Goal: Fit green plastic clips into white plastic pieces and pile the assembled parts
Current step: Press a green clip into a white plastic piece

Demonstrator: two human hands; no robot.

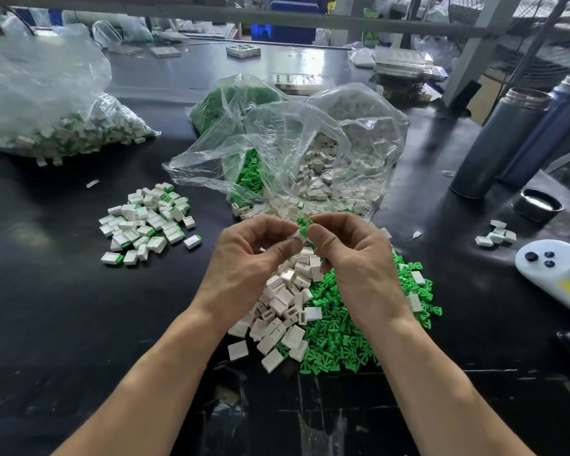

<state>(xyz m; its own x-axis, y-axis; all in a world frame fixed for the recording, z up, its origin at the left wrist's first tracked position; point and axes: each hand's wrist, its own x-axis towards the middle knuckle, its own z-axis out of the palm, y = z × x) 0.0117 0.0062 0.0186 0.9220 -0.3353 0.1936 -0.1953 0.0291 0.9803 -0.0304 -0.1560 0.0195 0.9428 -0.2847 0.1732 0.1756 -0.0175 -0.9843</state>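
My left hand (pixel 254 255) pinches a white plastic piece (pixel 296 236) between thumb and fingers. My right hand (pixel 352 255) pinches a green clip (pixel 304 229) against that piece, the two hands meeting above the table. Below them lies a heap of loose white pieces (pixel 283 304) and, to its right, a heap of loose green clips (pixel 343 337). A pile of assembled white-and-green parts (pixel 147 220) sits on the table to the left.
An open clear bag (pixel 310 153) holding green clips and white pieces stands behind my hands. A bag of assembled parts (pixel 63 126) lies at the far left. Two metal flasks (pixel 504 139), a lid (pixel 538 204), a few parts (pixel 496 235) and a white tool (pixel 553 268) are at the right.
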